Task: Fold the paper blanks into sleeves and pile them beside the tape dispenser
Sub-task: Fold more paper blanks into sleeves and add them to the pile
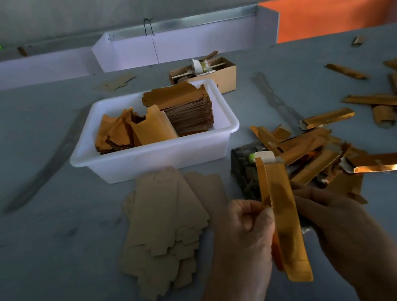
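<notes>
Your left hand (246, 222) and right hand (326, 209) pinch one half-folded gold blank (283, 215) above the table (53, 245), sleeves (319, 154) already heaped by the tape dispenser (245, 169), many blanks (167, 230) left flat.

1 gold-orange paper blank (284, 222), folded lengthwise into a narrow strip with a white flap at its far end, stands nearly upright between the 2 hands, pinched by the left hand (247, 229) along its left edge and held by the right hand (326, 211) behind its right edge. A fanned stack of flat tan blanks (167, 227) lies just left of the left hand. Directly beyond the hands sits the dark tape dispenser (247, 171), and finished gold sleeves (319, 157) lie in a loose heap touching its right side, just beyond the right hand.
</notes>
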Demonstrator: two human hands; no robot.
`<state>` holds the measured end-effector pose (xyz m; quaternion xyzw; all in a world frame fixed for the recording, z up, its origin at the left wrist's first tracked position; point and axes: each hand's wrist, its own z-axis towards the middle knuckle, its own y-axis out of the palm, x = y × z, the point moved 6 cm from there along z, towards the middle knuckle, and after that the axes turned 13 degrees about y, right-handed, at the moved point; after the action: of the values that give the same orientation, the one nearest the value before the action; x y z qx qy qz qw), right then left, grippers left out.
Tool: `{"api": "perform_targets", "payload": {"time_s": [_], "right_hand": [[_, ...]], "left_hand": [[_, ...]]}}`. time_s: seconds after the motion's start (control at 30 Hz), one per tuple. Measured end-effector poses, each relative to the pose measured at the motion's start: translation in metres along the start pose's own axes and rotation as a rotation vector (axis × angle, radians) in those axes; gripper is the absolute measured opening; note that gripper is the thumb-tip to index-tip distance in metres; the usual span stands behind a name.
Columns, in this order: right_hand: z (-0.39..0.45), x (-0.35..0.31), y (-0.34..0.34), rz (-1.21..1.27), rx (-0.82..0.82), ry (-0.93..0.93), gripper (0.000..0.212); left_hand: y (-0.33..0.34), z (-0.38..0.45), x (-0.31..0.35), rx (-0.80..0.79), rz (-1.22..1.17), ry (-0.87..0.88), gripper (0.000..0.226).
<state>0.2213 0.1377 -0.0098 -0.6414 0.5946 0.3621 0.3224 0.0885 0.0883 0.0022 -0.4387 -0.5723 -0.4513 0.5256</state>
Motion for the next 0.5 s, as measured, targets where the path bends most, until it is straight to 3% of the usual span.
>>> {"api": "perform_targets", "payload": {"time_s": [0.17, 0.33, 0.5], "right_hand": [[-0.005, -0.005, -0.002, 0.215, -0.118, 0.02, 0.028], [-0.025, -0.011, -0.013, -0.32, 0.283, -0.241, 0.013], [-0.032, -0.002, -0.01, -0.464, 0.371, -0.333, 0.012]], "left_hand": [[0.0, 0.0, 0.001, -0.015, -0.011, 0.011, 0.007], [0.0, 0.001, -0.002, -0.014, -0.018, 0.027, 0.007], [0.002, 0.001, -0.003, -0.048, -0.053, 0.019, 0.007]]}}
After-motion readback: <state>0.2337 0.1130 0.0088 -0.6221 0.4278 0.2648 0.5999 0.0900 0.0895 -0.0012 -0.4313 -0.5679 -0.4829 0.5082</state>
